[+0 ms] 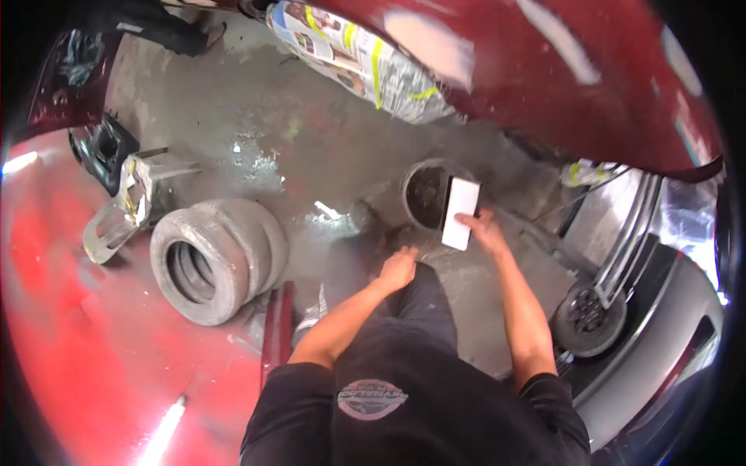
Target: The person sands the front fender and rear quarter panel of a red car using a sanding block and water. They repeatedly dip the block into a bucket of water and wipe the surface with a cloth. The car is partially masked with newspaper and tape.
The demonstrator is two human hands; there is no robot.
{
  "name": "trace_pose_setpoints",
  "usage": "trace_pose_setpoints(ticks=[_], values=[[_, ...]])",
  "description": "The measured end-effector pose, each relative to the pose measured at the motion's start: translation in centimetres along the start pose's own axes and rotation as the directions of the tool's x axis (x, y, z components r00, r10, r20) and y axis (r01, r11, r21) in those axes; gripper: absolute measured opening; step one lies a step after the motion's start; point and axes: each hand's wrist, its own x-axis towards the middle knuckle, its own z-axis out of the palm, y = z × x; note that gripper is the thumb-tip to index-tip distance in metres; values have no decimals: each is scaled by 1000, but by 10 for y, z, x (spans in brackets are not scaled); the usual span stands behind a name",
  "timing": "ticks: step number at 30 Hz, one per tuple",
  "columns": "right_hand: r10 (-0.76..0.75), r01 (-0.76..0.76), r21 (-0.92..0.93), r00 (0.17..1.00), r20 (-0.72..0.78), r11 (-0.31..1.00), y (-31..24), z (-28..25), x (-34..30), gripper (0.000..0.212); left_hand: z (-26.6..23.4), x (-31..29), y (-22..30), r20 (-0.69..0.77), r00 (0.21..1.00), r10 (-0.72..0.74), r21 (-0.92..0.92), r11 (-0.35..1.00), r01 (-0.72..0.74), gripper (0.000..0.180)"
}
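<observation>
In my right hand (pixel 486 230) is a flat white rectangular block (pixel 462 208) with a dark edge along its left side; my fingers and thumb grip its lower right part. Just behind the block, on the floor, stands a round dark bucket (pixel 420 180), partly covered by it. My left hand (pixel 399 268) is near my knee, its fingers curled; whatever they may hold is hidden. Ahead of me is a dark red car body panel (pixel 505 70) with pale patches, and newspaper (pixel 365 62) is fixed to it with yellow-green tape.
To the left, worn tires (pixel 198 260) stand beside a battered stool-like object (pixel 148 190). A bright red car panel (pixel 70 311) fills the far left. A small wheel (pixel 588 317) and a grey bumper-like part (pixel 653 365) lie to the right. The concrete floor (pixel 311 140) looks wet in places.
</observation>
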Motion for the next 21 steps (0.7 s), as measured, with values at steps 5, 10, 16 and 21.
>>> trace_pose_setpoints(ticks=[5, 10, 16, 21], values=[[85, -80, 53, 991, -105, 995, 67, 19, 13, 51, 56, -76, -66, 552, 831, 71, 343, 889, -304, 44], [103, -68, 233, 985, -140, 970, 81, 61, -16, 48, 74, -201, -92, 697, 712, -80, 309, 930, -199, 58], [216, -85, 405, 932, -290, 910, 116, 111, 14, 45, -43, -173, -137, 642, 767, 15, -129, 988, 89, 63], [188, 99, 565, 885, -426, 819, 154, 129, 96, 48, 34, -33, -202, 260, 966, -16, -398, 909, 122, 60]])
